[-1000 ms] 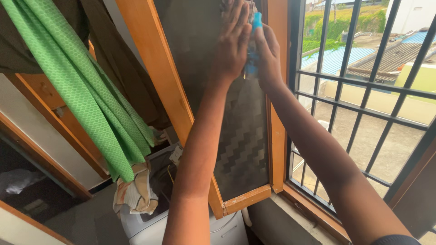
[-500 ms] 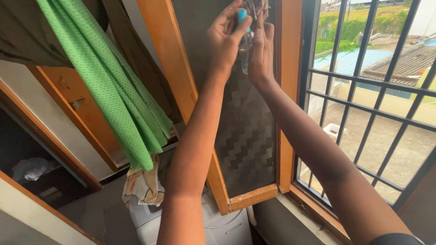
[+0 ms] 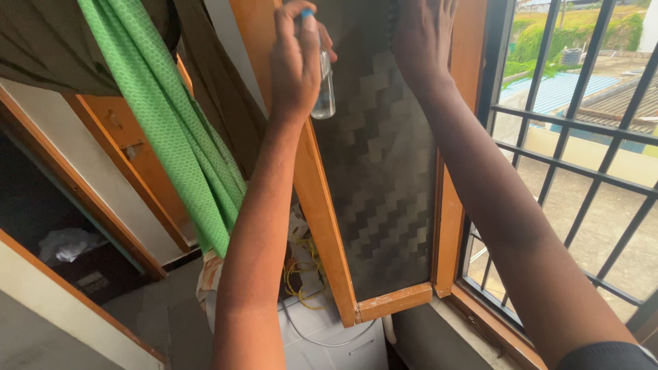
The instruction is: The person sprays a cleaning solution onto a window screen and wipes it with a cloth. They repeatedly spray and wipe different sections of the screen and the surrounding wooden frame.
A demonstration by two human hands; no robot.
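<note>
Clenched around one clear spray bottle, left hand; right hand lies flat on one patterned pane.

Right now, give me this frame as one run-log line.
left hand: grips clear spray bottle | right hand: flat on patterned glass pane | window frame: wooden, swung open | green cloth: hanging at left
</note>
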